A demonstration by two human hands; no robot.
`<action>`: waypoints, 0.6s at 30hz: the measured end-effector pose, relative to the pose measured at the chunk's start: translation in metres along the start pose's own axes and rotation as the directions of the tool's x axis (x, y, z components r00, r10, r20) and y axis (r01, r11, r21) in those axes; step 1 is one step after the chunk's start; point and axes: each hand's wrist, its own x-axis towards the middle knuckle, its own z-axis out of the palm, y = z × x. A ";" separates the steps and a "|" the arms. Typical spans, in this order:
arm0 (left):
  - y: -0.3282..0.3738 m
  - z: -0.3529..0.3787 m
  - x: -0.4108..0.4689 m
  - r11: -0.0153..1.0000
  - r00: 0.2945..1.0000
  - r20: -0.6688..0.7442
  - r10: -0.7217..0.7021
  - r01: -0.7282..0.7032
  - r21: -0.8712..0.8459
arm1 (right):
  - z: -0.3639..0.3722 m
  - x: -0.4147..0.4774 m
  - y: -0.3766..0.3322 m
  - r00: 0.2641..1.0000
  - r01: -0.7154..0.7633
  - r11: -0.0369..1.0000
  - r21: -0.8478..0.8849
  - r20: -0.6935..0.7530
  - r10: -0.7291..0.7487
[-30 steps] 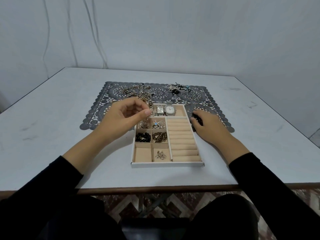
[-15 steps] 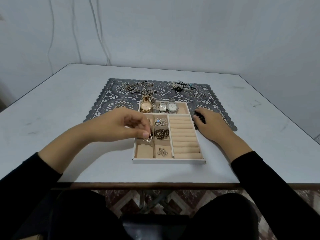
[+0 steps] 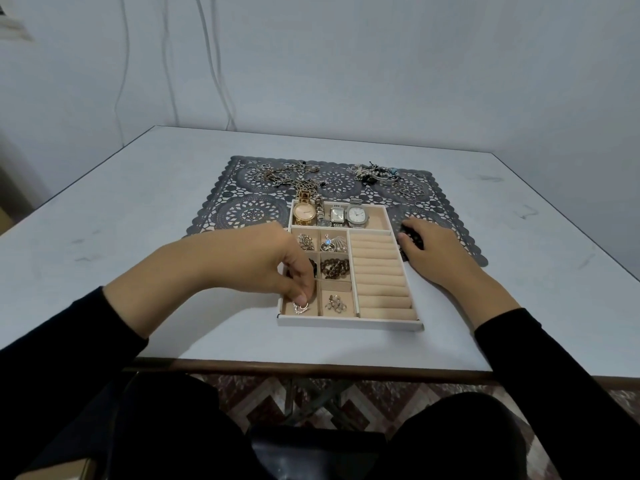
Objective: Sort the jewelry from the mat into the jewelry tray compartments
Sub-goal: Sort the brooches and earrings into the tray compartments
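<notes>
A beige jewelry tray (image 3: 349,323) lies on the table, its far end on a grey lace mat (image 3: 242,209). My left hand (image 3: 273,265) reaches into the tray's near-left compartment, fingertips pinched on a small silver earring (image 3: 300,308) that touches the compartment floor. My right hand (image 3: 433,252) rests on the mat beside the tray's right wall, fingers over a dark beaded bracelet (image 3: 410,235). Watches (image 3: 332,214) fill the tray's far row. Small pieces sit in the other square compartments. Two jewelry piles, one (image 3: 287,176) left and one (image 3: 375,173) right, lie on the mat's far side.
Loose rings (image 3: 414,195) lie on the mat's right part. The tray's ring rolls (image 3: 381,275) hold nothing. The white table's front edge (image 3: 311,370) runs close to my body. A pale wall stands behind the table.
My left hand came from above the tray's far compartments toward me and lowered the earring into the near-left compartment. My right hand stayed put beside the tray.
</notes>
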 end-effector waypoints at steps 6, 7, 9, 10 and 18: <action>-0.002 0.002 -0.001 0.998 0.997 -0.048 0.059 -0.059 -0.014 | -0.001 0.000 0.000 1.000 0.008 1.000 -0.013 -0.003 -0.008; -0.003 0.002 -0.002 0.997 0.996 -0.057 0.062 -0.064 -0.032 | 0.000 0.000 0.000 1.000 0.012 1.000 -0.012 -0.005 -0.012; -0.005 0.000 -0.003 0.995 0.996 -0.073 0.057 -0.063 -0.082 | 0.000 0.000 0.001 1.000 0.014 1.000 -0.007 -0.008 -0.015; -0.005 -0.001 -0.004 0.992 0.995 -0.083 0.052 -0.061 -0.113 | 0.000 0.000 0.001 1.000 0.014 1.000 -0.005 -0.010 -0.014; -0.024 -0.014 -0.001 0.898 0.936 -0.341 -0.080 -0.080 -0.432 | -0.003 0.003 0.001 1.000 -0.003 1.000 0.018 -0.006 0.003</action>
